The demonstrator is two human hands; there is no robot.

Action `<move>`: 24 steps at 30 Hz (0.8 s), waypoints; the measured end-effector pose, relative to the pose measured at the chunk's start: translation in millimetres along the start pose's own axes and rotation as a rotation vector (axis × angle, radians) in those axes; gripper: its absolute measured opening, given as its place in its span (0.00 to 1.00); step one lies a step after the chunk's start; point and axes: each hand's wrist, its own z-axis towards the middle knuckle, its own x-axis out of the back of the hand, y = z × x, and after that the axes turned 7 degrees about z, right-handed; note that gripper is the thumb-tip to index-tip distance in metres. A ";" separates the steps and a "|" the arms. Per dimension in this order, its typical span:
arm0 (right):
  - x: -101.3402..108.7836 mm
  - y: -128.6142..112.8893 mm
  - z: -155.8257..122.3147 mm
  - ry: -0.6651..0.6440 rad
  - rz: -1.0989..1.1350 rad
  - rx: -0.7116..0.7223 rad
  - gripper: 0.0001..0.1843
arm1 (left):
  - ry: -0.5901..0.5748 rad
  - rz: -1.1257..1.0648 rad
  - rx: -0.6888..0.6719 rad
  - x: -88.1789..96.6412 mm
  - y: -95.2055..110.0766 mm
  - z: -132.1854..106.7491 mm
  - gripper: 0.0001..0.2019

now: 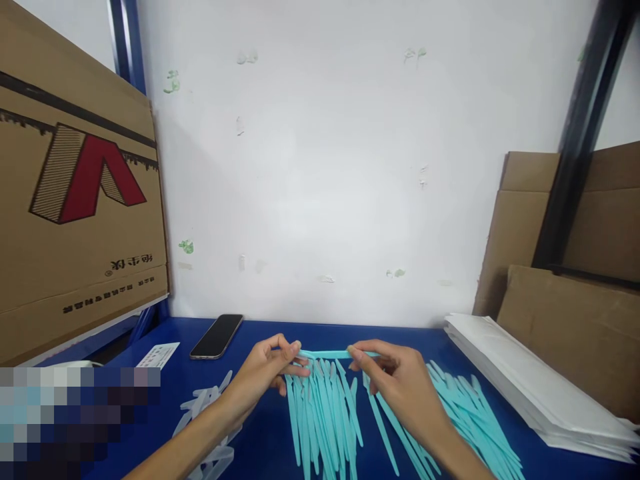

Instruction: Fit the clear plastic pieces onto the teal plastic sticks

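My left hand [267, 373] and my right hand [395, 380] each pinch one end of a thin turquoise plastic stick [327, 354], held level above the blue table [280, 440]. Fingers of both hands are closed on it. Beneath the hands lie several more turquoise sticks [323, 413] in a fanned row, with another heap of them [470, 417] to the right of my right wrist.
A black phone [217, 336] lies at the back left of the table. Clear plastic strips [205, 427] lie left of my left forearm. A stack of white paper sleeves [530, 390] sits at the right, a cardboard box [75, 193] at the left, a white wall behind.
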 end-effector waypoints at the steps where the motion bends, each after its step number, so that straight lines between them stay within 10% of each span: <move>1: 0.5 -0.2 0.6 0.004 0.015 -0.018 0.22 | -0.019 0.055 -0.019 -0.3 1.0 0.2 0.21; 24: -2.2 5.3 6.6 -0.168 0.185 -0.146 0.26 | -0.327 0.260 -0.100 -2.6 23.4 -16.1 0.20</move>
